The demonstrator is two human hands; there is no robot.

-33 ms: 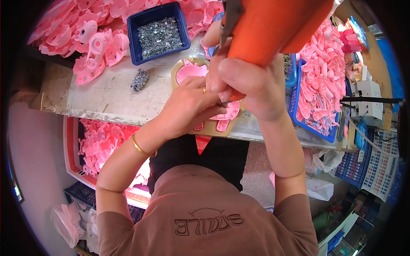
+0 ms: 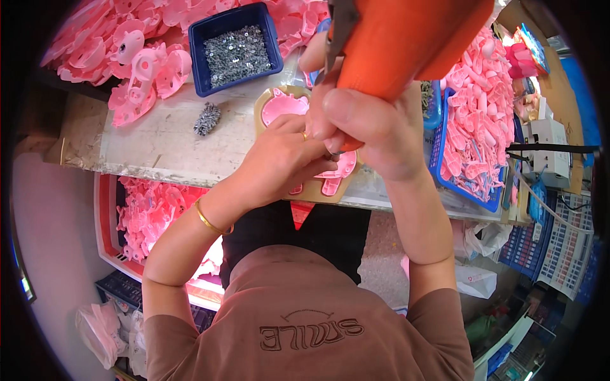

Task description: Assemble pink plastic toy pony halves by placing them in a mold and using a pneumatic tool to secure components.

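Note:
My right hand is wrapped around an orange power screwdriver, whose lower end points down at the work. Beside that tip, my left hand has its fingers bent and drawn together; what they pinch, if anything, is hidden. Under both hands a pink plastic shell part lies in a tan holder at the table's near edge. Another pink shell piece shows in the holder's far end. Much of the holder and the screwdriver's very tip are covered by my hands.
A dark blue bin of small screws stands at the back, with a screw cluster on the table nearer me. Pink shells heap at far left. A blue basket of pink parts is right; a red-rimmed crate sits below left.

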